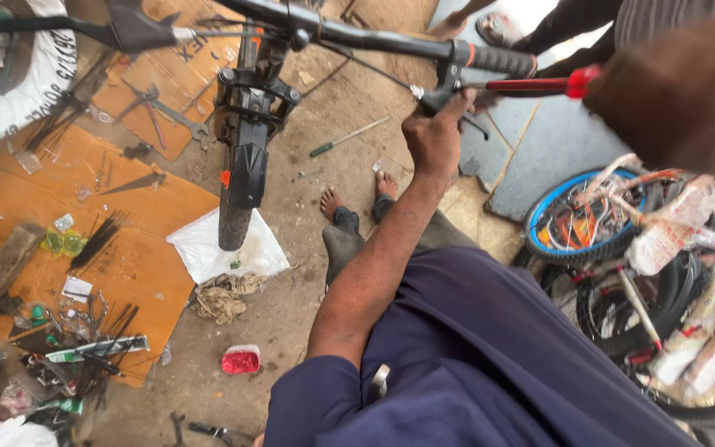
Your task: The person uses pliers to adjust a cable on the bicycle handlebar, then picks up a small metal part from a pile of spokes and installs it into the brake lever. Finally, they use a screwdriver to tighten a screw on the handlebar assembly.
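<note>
Fingers of your left hand (434, 136) curl around the brake lever (436, 99) under the handlebar (374, 37), just beside the grip (502, 60). Your right hand (672, 91) at three o'clock is a blur against a red-handled tool (531, 84); its grasp can't be told. At nine o'clock the front wheel (235, 219) stands on a white sheet (200, 248).

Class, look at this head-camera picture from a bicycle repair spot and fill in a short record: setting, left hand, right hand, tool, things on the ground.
Setting: dirt floor, cardboard sheets laid out
Left hand: on the brake lever by the right-side grip of the handlebar
Right hand: blurred, close to camera, holding a red-handled tool
Bicycle: front wheel on the ground
Ground: screwdriver, rag, spokes
Nearby: wrapped bicycles
</note>
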